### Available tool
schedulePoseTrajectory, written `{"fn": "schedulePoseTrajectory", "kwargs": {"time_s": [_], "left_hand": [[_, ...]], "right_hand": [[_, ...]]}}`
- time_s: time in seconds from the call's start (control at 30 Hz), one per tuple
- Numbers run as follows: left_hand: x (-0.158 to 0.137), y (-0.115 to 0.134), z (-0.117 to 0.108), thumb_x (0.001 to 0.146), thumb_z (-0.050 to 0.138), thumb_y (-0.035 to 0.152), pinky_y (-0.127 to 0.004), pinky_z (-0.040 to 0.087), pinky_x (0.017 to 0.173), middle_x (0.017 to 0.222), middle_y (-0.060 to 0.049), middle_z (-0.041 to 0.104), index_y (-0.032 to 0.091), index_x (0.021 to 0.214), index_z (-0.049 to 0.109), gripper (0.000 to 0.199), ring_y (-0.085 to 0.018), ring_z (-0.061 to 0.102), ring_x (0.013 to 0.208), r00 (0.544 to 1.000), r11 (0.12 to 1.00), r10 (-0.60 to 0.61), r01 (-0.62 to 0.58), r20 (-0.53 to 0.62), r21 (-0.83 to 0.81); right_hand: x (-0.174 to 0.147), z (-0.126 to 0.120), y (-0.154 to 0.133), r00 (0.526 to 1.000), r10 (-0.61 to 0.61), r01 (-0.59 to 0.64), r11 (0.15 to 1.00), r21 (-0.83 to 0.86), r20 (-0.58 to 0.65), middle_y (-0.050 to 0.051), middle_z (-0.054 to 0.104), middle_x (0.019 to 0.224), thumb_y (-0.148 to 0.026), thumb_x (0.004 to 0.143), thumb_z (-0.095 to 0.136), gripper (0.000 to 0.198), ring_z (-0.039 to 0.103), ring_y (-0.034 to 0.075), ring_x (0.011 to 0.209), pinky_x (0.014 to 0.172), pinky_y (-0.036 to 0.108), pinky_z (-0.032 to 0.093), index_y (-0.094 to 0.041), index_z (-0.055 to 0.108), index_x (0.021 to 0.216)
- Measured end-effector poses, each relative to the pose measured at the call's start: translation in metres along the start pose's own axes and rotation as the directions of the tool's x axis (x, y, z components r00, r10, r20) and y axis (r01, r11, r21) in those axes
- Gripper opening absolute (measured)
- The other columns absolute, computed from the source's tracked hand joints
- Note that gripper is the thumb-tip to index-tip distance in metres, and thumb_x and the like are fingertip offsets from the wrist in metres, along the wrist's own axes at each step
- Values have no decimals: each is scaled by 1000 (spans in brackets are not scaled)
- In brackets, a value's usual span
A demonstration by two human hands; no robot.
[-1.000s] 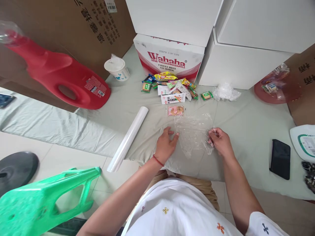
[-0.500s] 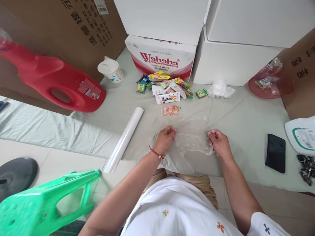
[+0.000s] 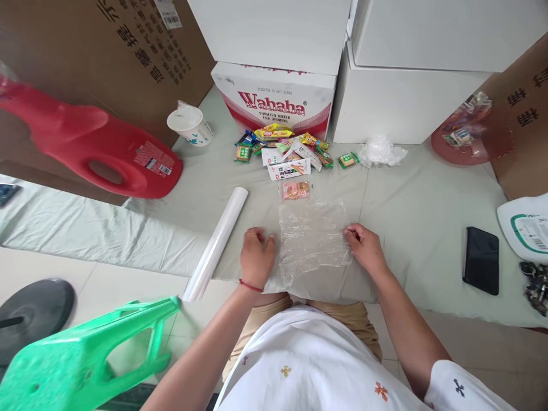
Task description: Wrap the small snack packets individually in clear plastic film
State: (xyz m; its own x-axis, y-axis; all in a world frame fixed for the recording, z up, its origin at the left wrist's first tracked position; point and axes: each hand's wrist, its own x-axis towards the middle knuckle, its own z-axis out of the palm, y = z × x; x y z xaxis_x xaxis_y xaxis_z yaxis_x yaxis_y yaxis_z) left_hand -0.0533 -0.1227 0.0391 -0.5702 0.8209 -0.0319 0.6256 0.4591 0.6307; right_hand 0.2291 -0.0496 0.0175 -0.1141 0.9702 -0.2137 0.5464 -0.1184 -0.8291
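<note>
A sheet of clear plastic film (image 3: 314, 240) lies spread on the cloth-covered table in front of me. My right hand (image 3: 363, 245) pinches its right edge between thumb and fingers. To the left of the film, my left hand (image 3: 258, 257) is apart from it, with fingers loosely bent, thumb away from them and nothing held. Just beyond the film's far edge sits a pink-wrapped biscuit packet (image 3: 295, 190). A roll of plastic film (image 3: 216, 245) rests at an angle left of my left hand, its near end over the table edge.
Several wrapped snacks (image 3: 289, 168) are heaped before the Wahaha carton (image 3: 274, 97). Beside them is crumpled clear plastic (image 3: 381, 152). A paper cup (image 3: 190, 125) and red jug (image 3: 103, 148) stand left; a phone (image 3: 481, 260) lies right. Below left is a green stool (image 3: 85, 348).
My left hand has let go of the film and moved left. The film now lies flatter and wider on the table. My right hand has shifted slightly left, still at its edge.
</note>
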Motion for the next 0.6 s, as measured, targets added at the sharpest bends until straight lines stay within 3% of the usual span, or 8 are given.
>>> {"fn": "schedulePoseTrajectory", "kwargs": {"time_s": [0.07, 0.1, 0.17, 0.23, 0.3, 0.43, 0.6], "left_hand": [[-5, 4, -10, 93, 53, 34, -42, 52, 86, 104, -13, 68, 18, 107, 61, 23, -27, 65, 96, 975, 987, 155, -146, -157, 67], [-7, 9, -14, 96, 50, 33, -44, 51, 92, 108, -14, 68, 18, 107, 63, 23, -28, 64, 103, 949, 962, 266, -252, -168, 100], [-12, 23, -16, 101, 45, 31, -45, 48, 99, 109, -13, 71, 19, 105, 67, 26, -28, 63, 111, 883, 880, 467, -459, -51, 127], [-14, 35, -10, 103, 43, 32, -46, 44, 106, 116, -12, 73, 20, 111, 70, 31, -28, 61, 121, 815, 807, 566, -579, 127, 118], [-15, 39, 3, 104, 42, 34, -51, 38, 115, 135, -13, 69, 19, 124, 68, 36, -30, 55, 136, 792, 788, 559, -599, 244, 142], [-17, 21, 29, 106, 36, 37, -64, 20, 124, 165, -14, 43, 20, 149, 55, 50, -35, 34, 155, 825, 797, 459, -546, 329, 258], [-18, -2, 30, 106, 34, 43, -68, 10, 125, 170, -10, 32, 29, 159, 43, 55, -34, 30, 157, 807, 777, 474, -571, 351, 264]], "right_hand": [[1, 2, -3, 1000, -21, 21, 999, -25, 16, 1, 63, 71, -53, 94, 54, 33, 53, 16, 59, 58, 27, 41, -22, 67, 92], [2, 3, -5, 999, -35, 35, 999, -35, 23, 2, 64, 72, -52, 95, 53, 33, 55, 16, 61, 59, 27, 41, -22, 67, 92], [2, 4, -10, 998, -56, 57, 997, -47, 27, 2, 66, 74, -54, 95, 52, 36, 57, 17, 65, 62, 28, 42, -22, 67, 95], [1, 3, -15, 999, -46, 47, 997, -62, 14, 3, 67, 74, -60, 95, 51, 43, 60, 19, 67, 66, 30, 44, -21, 67, 104], [-3, 0, -19, 1000, -8, 7, 994, -106, -6, 2, 66, 73, -66, 92, 53, 53, 62, 21, 69, 70, 33, 47, -21, 65, 117], [-19, -11, -19, 994, 87, -74, 983, -170, 69, 1, 68, 78, -59, 80, 71, 72, 65, 22, 72, 70, 35, 49, -22, 55, 140], [-38, -25, 4, 969, 88, -79, 996, -49, 231, -1, 67, 80, -45, 82, 64, 52, 61, 17, 67, 66, 32, 49, -24, 62, 130]]}}
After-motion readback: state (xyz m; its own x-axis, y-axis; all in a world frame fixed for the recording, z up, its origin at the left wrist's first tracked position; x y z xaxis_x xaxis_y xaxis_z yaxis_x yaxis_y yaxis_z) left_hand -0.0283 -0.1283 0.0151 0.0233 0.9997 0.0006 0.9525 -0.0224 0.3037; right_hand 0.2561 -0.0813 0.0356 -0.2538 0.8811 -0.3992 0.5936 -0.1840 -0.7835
